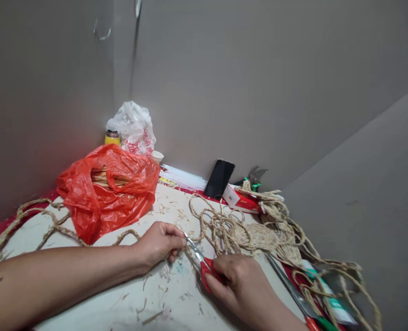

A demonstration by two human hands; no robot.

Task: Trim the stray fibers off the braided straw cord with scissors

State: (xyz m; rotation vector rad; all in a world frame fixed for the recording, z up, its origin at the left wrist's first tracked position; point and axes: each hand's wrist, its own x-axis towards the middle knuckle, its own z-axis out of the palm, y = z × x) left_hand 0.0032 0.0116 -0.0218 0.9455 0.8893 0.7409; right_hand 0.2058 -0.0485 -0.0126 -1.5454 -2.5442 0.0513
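My left hand [161,246] is closed in a pinch on the braided straw rope [126,235], which runs behind the wrist; the pinched part is mostly hidden by the fingers. Red-handled scissors [204,264] are in my right hand [241,280], with fingers through the handles. Their blade tips touch or nearly touch the left fingertips. Beyond the scissors lies a loose heap of straw cord [221,227], beside a flat woven straw piece [255,236]. Small straw clippings [152,317] are scattered over the white work surface [104,301].
A red plastic bag [121,207] holding straw stands at the left. Behind it are a white plastic bag [131,126], a yellow jar [112,138] and a cup [157,157]. A phone [219,178] leans at the back. A second, larger pair of scissors [293,289] lies at the right.
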